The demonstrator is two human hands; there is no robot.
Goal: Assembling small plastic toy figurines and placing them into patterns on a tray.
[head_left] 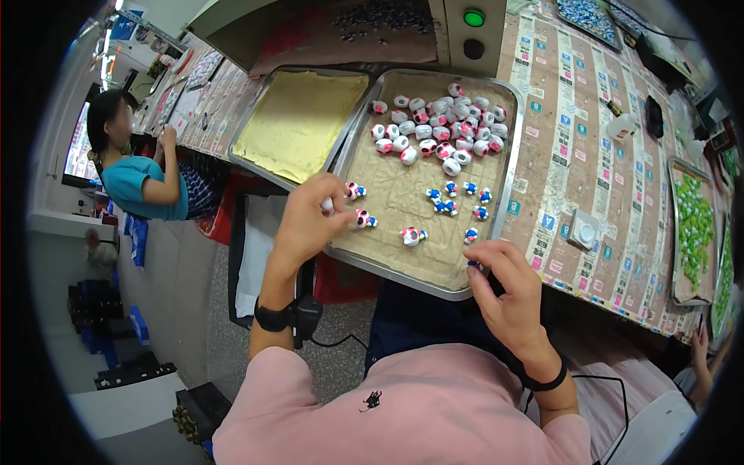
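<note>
My left hand (pixel 310 217) is closed over the tray's left edge, with a small white piece (pixel 327 204), likely a toy figure head, between thumb and fingers. Beside its fingertips lie joined toy figures (pixel 356 191) with white-and-pink heads and blue bodies. Another joined figure (pixel 413 236) lies farther right. At the tray's near right corner, my right hand (pixel 508 291) pinches a small blue piece (pixel 473 264), mostly hidden by the fingers. Just beyond it are several blue-and-white toy bodies (pixel 440 206). A heap of white-and-pink toy heads (pixel 457 128) fills the tray's far part.
The paper-lined metal tray (pixel 511 159) rests on the table's near edge. A yellow-lined tray (pixel 298 124) adjoins it on the left. Behind stands a machine (pixel 457 46) with a green light. A tray of green pieces (pixel 690 232) is far right. A co-worker (pixel 147 170) sits left.
</note>
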